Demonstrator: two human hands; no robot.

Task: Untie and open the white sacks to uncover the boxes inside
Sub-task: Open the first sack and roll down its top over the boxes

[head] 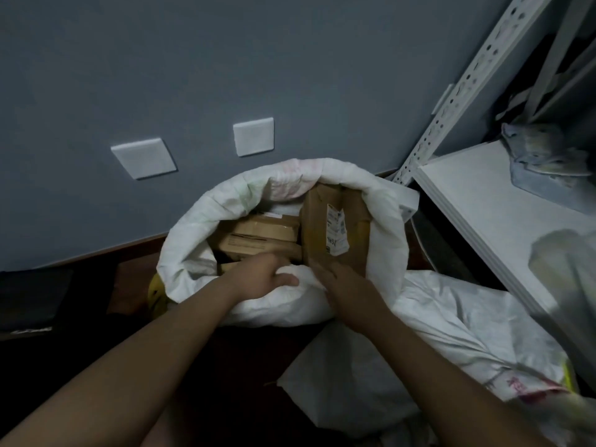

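Observation:
A white sack (193, 240) stands open against the wall, its rim rolled down. Inside lie brown cardboard boxes: flat ones (261, 237) on the left and a tall upright box (325, 221) with a white label on the right. My left hand (261, 279) grips the near rolled rim, thumb on the outside and fingers curled over it into the sack. My right hand (338, 282) holds the same rim just to the right, at the foot of the tall box. A second white sack (467, 333) lies closed on the floor to the right.
A grey wall with two white plates (253, 136) stands behind the sack. A white metal shelf rack (483, 201) rises at the right, with a bundle of cloth on its board. Something dark and flat (32, 298) lies on the floor at the left.

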